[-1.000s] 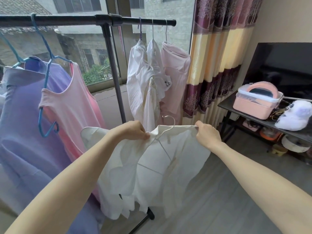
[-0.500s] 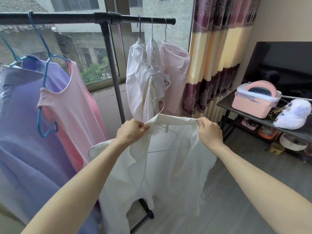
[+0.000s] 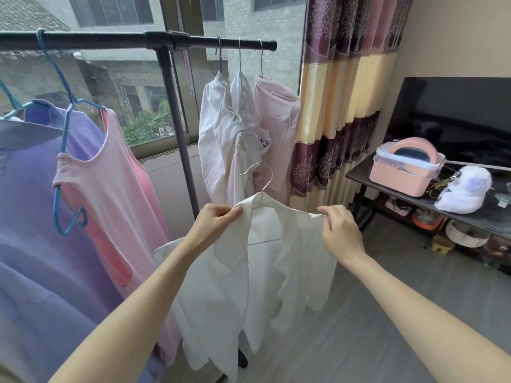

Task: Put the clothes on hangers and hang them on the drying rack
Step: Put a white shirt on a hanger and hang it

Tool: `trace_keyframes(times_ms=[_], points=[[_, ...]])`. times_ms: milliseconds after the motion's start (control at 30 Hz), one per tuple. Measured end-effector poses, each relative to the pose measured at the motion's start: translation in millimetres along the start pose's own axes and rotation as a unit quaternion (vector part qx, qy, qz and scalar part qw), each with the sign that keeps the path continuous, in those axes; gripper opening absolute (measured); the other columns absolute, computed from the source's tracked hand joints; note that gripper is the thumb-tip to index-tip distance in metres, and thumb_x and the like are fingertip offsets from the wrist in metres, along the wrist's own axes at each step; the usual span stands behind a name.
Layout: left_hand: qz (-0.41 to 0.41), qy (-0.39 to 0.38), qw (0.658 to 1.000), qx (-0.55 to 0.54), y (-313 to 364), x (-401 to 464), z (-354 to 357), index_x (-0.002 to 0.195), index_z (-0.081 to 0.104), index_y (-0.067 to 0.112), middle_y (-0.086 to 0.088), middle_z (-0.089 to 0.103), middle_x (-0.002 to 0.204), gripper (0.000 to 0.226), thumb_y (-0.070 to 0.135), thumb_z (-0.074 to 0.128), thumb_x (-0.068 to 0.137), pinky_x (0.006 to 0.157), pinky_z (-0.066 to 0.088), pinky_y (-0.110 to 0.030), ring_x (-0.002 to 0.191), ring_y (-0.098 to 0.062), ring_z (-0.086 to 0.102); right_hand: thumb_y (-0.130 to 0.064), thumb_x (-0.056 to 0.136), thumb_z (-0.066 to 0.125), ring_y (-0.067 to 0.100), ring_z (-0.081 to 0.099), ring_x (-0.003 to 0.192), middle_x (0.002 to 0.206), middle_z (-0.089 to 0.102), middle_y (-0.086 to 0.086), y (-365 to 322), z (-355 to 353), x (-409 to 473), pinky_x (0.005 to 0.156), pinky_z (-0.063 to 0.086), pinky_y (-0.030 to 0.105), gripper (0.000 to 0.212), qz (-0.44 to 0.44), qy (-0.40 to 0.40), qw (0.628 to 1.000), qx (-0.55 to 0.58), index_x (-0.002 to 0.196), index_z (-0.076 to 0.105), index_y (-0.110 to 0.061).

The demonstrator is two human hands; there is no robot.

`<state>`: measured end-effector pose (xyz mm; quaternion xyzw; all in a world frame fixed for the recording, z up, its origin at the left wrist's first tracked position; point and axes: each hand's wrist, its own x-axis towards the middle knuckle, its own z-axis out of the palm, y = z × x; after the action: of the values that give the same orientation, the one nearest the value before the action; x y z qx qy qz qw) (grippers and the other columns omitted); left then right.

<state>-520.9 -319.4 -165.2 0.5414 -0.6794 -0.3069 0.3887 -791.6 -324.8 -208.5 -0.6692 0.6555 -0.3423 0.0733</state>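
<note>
A white collared shirt (image 3: pixel 262 277) hangs in front of me on a thin white wire hanger (image 3: pixel 258 178), whose hook stands upright above the collar. My left hand (image 3: pixel 215 221) pinches the shirt's left shoulder. At the right shoulder, my right hand (image 3: pixel 341 230) grips the fabric at the hanger's end. The black drying rack bar (image 3: pixel 110 42) runs overhead, well above the hook. On the bar hang a purple shirt (image 3: pixel 36 217) and a pink tank top (image 3: pixel 110 194) at left, and two white garments (image 3: pixel 221 134) and a pale pink garment (image 3: pixel 276 120) at right.
The rack's upright post (image 3: pixel 177 128) stands just behind the held shirt. Striped curtains (image 3: pixel 337 100) hang at right. A dark side table (image 3: pixel 401 194) carries a pink box (image 3: pixel 403 172) and a white plush toy (image 3: pixel 464 192), with a TV (image 3: pixel 456 117) behind.
The shirt has gone from bunched and spread flat between my hands to hanging straight on the hanger. Both hands rose a little, and the hook now stands clear above the collar.
</note>
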Motion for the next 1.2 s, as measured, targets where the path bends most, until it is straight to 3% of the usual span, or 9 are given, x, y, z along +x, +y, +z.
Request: trace_keyframes(times_ms=[200, 300, 400, 533, 633, 733, 867, 1000, 1200], points=[[0.027, -0.035, 0.999, -0.027, 8, -3, 4, 0.057, 0.031, 0.006, -0.001, 0.019, 0.06, 0.051, 0.045, 0.052, 0.081, 0.053, 0.012, -0.03, 0.056, -0.014, 0.018, -0.041, 0.085, 0.041, 0.018, 0.058, 0.097, 0.098, 0.066, -0.002, -51, -11, 6, 0.084, 0.036, 0.031, 0.041, -0.18, -0.025, 0.981, 0.06, 0.111, 0.062, -0.016], [0.045, -0.031, 0.998, 0.01, 14, -2, 10, 0.054, 0.029, 0.016, 0.008, 0.019, 0.054, 0.045, 0.043, 0.05, 0.083, 0.05, 0.014, -0.029, 0.051, -0.011, 0.018, -0.033, 0.093, 0.048, 0.026, 0.054, 0.076, 0.066, 0.054, -0.006, -78, -8, 10, 0.068, 0.038, 0.035, 0.021, -0.173, -0.096, 0.975, 0.102, 0.089, 0.055, -0.012], [0.06, -0.002, 0.996, 0.074, 16, -4, 9, 0.05, 0.044, 0.029, 0.009, 0.033, 0.049, 0.039, 0.051, 0.048, 0.081, 0.052, 0.026, -0.029, 0.05, -0.012, 0.03, -0.019, 0.096, 0.044, 0.026, 0.043, 0.064, 0.054, 0.039, -0.009, -81, -4, 12, 0.062, 0.033, 0.035, 0.026, -0.141, -0.052, 0.98, 0.128, 0.071, 0.037, -0.015], [0.023, 0.02, 0.969, 0.246, -6, -11, -15, 0.108, 0.062, 0.035, 0.014, 0.062, 0.097, 0.06, 0.073, 0.038, 0.068, 0.091, 0.04, -0.034, 0.096, -0.009, 0.056, -0.016, 0.095, 0.04, 0.023, 0.041, 0.064, 0.055, 0.037, -0.007, -65, -7, 13, 0.065, 0.037, 0.041, 0.037, -0.06, 0.016, 0.988, 0.144, 0.061, 0.026, -0.025], [-0.058, -0.003, 0.985, 0.162, -31, -21, -28, 0.126, 0.048, 0.026, 0.005, 0.057, 0.118, 0.054, 0.048, 0.064, 0.079, 0.094, 0.042, -0.033, 0.11, -0.017, 0.053, -0.017, 0.095, 0.039, 0.024, 0.038, 0.061, 0.053, 0.035, -0.006, -51, -12, 14, 0.063, 0.036, 0.042, 0.038, -0.026, 0.033, 0.988, 0.149, 0.06, 0.025, -0.024], [-0.079, 0.002, 0.993, 0.083, -44, -26, -27, 0.117, 0.053, 0.019, 0.001, 0.061, 0.106, 0.034, 0.016, 0.064, 0.085, 0.087, 0.048, -0.032, 0.105, -0.021, 0.059, -0.018, 0.095, 0.04, 0.023, 0.038, 0.063, 0.053, 0.034, -0.007, -39, -11, 14, 0.062, 0.033, 0.04, 0.038, -0.02, 0.038, 0.99, 0.135, 0.061, 0.025, -0.025], [-0.045, 0.048, 0.993, 0.099, -46, -24, -25, 0.094, 0.062, 0.012, 0.0, 0.064, 0.083, 0.008, 0.009, 0.062, 0.086, 0.075, 0.047, -0.029, 0.082, -0.022, 0.058, -0.018, 0.096, 0.038, 0.026, 0.039, 0.064, 0.056, 0.037, -0.007, -20, -9, 11, 0.062, 0.031, 0.036, 0.026, -0.008, 0.03, 0.992, 0.121, 0.072, 0.031, -0.016], [-0.011, 0.16, 0.982, 0.097, -40, -24, -22, 0.071, 0.056, 0.019, 0.009, 0.054, 0.061, 0.021, 0.005, 0.06, 0.085, 0.056, 0.036, -0.02, 0.057, -0.007, 0.045, -0.014, 0.096, 0.039, 0.038, 0.048, 0.073, 0.068, 0.05, 0.007, -3, -6, 6, 0.067, 0.031, 0.038, 0.023, -0.024, 0.018, 0.997, 0.069, 0.073, 0.037, -0.013], [-0.055, 0.158, 0.96, 0.224, -45, -27, -17, 0.08, 0.059, 0.014, 0.0, 0.058, 0.072, 0.009, 0.019, 0.058, 0.087, 0.065, 0.042, -0.035, 0.075, -0.029, 0.055, -0.017, 0.095, 0.041, 0.038, 0.056, 0.085, 0.086, 0.062, 0.019, -5, -8, 8, 0.073, 0.039, 0.041, 0.025, -0.012, 0.053, 0.994, 0.09, 0.087, 0.053, 0.003]])
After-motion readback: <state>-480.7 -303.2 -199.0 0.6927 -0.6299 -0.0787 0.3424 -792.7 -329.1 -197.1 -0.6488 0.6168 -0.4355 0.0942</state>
